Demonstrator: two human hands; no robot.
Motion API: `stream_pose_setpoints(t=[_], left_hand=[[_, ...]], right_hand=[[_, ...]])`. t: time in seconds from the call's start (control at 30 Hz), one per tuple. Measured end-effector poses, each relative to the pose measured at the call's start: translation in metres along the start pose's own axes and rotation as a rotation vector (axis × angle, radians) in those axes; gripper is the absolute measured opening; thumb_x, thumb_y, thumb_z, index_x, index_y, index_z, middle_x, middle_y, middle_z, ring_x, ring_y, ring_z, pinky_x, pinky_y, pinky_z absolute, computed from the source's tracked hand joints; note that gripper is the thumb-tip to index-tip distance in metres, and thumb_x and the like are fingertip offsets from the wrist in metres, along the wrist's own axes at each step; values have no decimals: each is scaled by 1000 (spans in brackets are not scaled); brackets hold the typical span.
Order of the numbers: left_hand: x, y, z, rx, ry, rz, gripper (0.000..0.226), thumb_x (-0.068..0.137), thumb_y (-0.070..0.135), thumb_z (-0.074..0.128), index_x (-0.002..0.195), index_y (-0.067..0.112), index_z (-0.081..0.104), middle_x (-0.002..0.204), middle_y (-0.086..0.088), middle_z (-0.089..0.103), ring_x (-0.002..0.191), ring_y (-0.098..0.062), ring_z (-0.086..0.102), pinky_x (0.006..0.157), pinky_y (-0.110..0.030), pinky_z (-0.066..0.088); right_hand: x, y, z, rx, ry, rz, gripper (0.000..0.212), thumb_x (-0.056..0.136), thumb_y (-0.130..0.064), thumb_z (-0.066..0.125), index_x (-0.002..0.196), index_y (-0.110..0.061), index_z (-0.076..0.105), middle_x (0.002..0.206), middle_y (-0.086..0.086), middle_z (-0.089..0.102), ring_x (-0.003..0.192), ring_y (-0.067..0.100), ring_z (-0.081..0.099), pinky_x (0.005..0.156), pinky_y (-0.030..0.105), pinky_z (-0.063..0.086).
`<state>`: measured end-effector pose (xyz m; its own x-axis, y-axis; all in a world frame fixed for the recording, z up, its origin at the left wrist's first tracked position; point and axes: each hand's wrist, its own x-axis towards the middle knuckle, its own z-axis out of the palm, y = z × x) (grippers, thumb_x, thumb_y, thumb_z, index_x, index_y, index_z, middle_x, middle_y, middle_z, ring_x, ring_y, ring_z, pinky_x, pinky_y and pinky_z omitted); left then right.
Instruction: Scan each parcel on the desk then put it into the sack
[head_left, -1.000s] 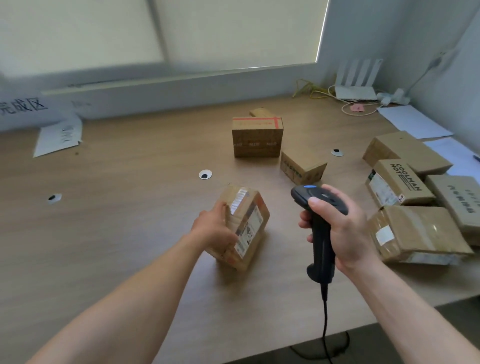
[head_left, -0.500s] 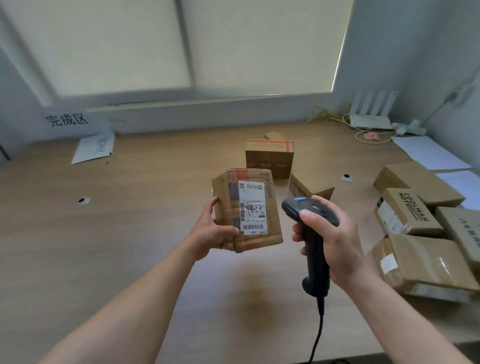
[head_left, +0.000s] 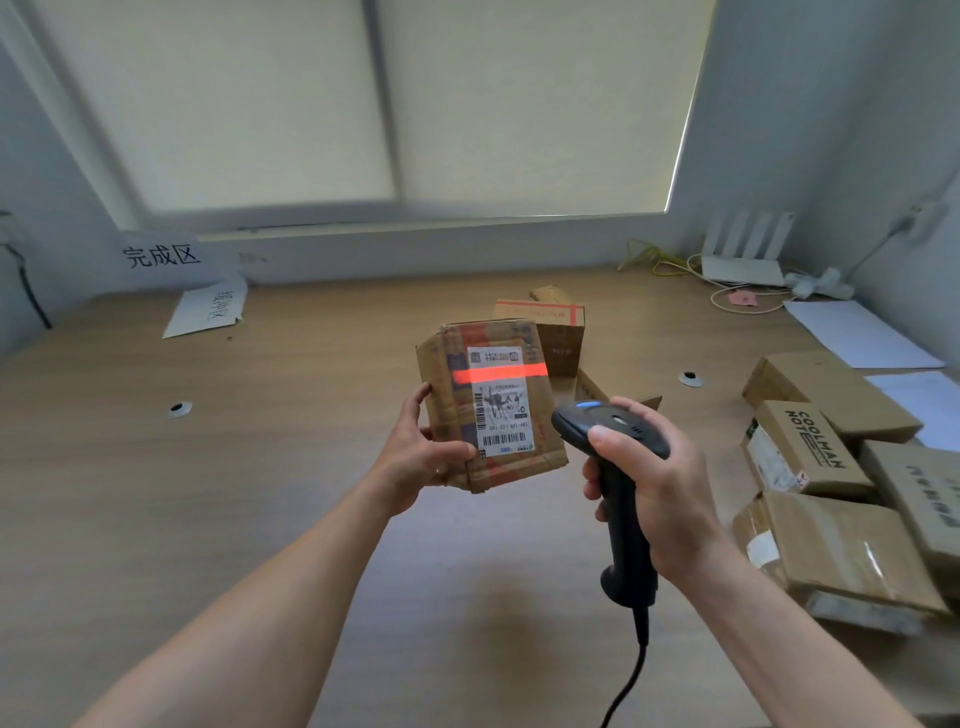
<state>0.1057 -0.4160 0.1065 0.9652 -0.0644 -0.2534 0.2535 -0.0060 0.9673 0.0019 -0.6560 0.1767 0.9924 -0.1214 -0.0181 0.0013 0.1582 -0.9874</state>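
Red beam (head_left: 498, 374) from scanner (head_left: 626, 525) crosses parcel (head_left: 491, 415) — box (head_left: 810, 449) reads "COOLMAN".

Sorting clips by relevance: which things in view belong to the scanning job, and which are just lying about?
Job: parcel held by left hand, red scan line across it; scanner gripped by right hand; piled parcels at right; taped box behind.
Lying about: router, cables, loose paper sheets, desk grommets. No sack in view.
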Motion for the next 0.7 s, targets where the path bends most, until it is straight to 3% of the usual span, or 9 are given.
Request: stream_pose_setpoints(t=[0.4, 0.7], left_hand=[[-9, 14, 13, -44, 43, 57, 103, 77, -6, 79, 153, 37, 24, 118, -15, 69, 104, -33, 70, 68, -49, 61], [-22, 18, 15, -66, 72, 82, 102, 78, -7, 78, 153, 38, 25, 116, -14, 70, 98, -30, 71, 62, -43, 60]], right_hand=[[-12, 2, -14, -45, -31, 31, 67, 70, -37, 74, 132, -20, 58, 73, 13, 68, 63, 27, 63, 52, 35, 50], [-20, 2, -20, -49, -61, 45, 65, 68, -34, 74, 130, -21, 59, 70, 13, 67, 61, 28, 62, 50, 36, 48]])
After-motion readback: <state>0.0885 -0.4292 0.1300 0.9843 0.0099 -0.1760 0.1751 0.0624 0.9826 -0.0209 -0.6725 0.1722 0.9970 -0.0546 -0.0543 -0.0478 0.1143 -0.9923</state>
